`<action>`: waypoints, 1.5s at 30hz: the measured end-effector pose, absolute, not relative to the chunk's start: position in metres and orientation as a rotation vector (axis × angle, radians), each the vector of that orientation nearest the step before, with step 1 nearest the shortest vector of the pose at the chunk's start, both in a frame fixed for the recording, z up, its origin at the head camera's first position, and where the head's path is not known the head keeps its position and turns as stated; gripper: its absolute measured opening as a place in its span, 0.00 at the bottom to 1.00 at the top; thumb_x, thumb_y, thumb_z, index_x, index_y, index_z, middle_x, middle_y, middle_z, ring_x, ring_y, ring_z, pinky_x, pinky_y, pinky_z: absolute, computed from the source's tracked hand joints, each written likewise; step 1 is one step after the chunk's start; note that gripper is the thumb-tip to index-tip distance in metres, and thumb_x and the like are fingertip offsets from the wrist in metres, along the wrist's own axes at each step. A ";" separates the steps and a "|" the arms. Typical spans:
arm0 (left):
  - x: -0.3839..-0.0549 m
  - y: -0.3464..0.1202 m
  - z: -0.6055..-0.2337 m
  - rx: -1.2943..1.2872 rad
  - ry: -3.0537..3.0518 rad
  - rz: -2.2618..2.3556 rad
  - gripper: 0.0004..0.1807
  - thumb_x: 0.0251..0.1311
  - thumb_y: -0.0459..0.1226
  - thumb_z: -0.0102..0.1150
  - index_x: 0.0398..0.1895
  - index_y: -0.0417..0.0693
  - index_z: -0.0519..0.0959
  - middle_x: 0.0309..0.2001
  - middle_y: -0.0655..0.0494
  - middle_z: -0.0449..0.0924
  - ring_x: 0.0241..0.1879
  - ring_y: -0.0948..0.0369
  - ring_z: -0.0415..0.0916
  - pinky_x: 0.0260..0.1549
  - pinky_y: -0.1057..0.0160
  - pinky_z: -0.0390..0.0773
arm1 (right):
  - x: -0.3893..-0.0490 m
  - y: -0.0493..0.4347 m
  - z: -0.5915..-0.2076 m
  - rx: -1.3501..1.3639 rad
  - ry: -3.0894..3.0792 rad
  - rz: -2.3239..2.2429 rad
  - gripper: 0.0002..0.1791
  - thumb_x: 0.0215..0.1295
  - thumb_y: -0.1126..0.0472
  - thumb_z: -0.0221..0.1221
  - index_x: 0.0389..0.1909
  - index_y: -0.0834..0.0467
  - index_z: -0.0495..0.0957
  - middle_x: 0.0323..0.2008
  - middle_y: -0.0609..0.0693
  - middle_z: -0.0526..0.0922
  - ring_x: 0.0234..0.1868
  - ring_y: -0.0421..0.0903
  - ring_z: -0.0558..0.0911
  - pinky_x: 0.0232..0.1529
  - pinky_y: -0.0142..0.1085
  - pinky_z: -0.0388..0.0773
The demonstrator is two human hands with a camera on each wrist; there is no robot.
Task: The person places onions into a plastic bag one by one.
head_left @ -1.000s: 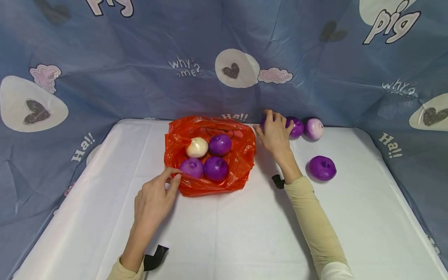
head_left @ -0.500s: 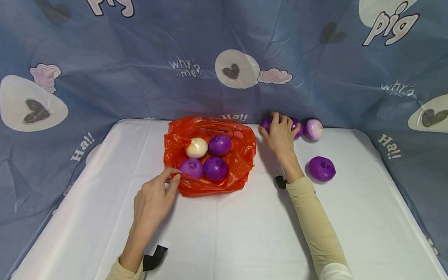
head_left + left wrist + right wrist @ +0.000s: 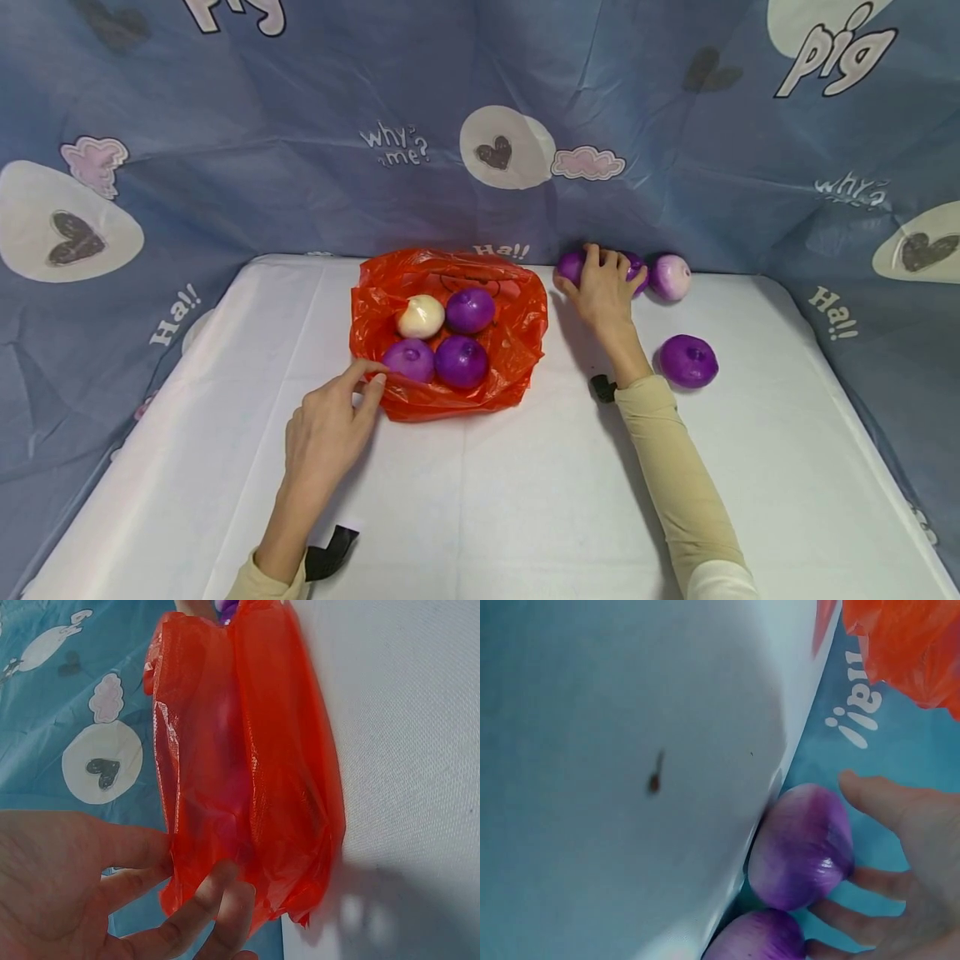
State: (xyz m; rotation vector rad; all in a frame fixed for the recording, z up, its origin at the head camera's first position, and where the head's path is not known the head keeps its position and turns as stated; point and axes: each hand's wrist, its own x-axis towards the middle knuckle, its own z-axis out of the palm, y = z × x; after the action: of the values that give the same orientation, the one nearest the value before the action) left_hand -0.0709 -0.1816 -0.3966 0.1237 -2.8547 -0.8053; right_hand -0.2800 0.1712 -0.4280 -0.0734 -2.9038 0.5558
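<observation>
My left hand (image 3: pixel 327 429) pinches the near left rim of a red plastic bag (image 3: pixel 450 406) between thumb and index finger; the left wrist view shows these fingers (image 3: pixel 221 889) against the bag's thin side. Several onions lie in its open mouth, among them a white onion (image 3: pixel 421 317) and a dark purple one (image 3: pixel 462 362). At the table's back edge my right hand (image 3: pixel 606 292) reaches over a row of purple onions, its fingers spread. In the right wrist view, an onion (image 3: pixel 802 844) sits between thumb and fingers, the thumb apart from it. A second onion (image 3: pixel 757 937) lies beside it.
A pale pinkish onion (image 3: pixel 670 277) ends the row on the right. Closer in lies a single purple onion (image 3: pixel 687 362). A blue printed cloth (image 3: pixel 300 167) hangs right behind the white-covered table (image 3: pixel 525 500).
My right hand has shifted slightly right along the row, uncovering more of the leftmost purple onion, and now stays nearly still. The left hand and bag have not visibly moved.
</observation>
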 end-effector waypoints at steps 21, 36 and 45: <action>-0.070 -0.181 -0.396 0.116 -2.854 -0.802 0.12 0.79 0.47 0.57 0.55 0.59 0.86 0.44 0.46 0.92 0.25 0.54 0.80 0.18 0.61 0.70 | -0.281 0.172 -0.429 -0.034 -2.983 0.482 0.40 0.70 0.46 0.70 0.77 0.54 0.65 0.72 0.72 0.72 0.82 0.73 0.57 0.79 0.79 0.37; -0.071 -0.181 -0.397 0.114 -2.855 -0.802 0.12 0.78 0.46 0.57 0.55 0.58 0.86 0.44 0.47 0.92 0.25 0.54 0.81 0.19 0.61 0.71 | -0.280 0.172 -0.429 -0.034 -2.975 0.449 0.41 0.70 0.46 0.69 0.75 0.60 0.65 0.71 0.73 0.73 0.81 0.73 0.59 0.79 0.78 0.38; -0.070 -0.181 -0.395 0.121 -2.861 -0.800 0.12 0.79 0.46 0.57 0.56 0.59 0.86 0.45 0.47 0.92 0.25 0.54 0.81 0.19 0.61 0.71 | -0.278 0.172 -0.428 -0.039 -2.987 0.449 0.43 0.70 0.43 0.69 0.75 0.61 0.64 0.70 0.74 0.72 0.82 0.72 0.58 0.79 0.77 0.38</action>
State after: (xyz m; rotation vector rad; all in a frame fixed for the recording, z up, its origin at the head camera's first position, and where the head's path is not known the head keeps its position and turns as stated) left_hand -0.0704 -0.1812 -0.3953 0.1208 -2.8613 -0.8004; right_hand -0.2781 0.1723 -0.4281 -0.0386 -2.9872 0.4495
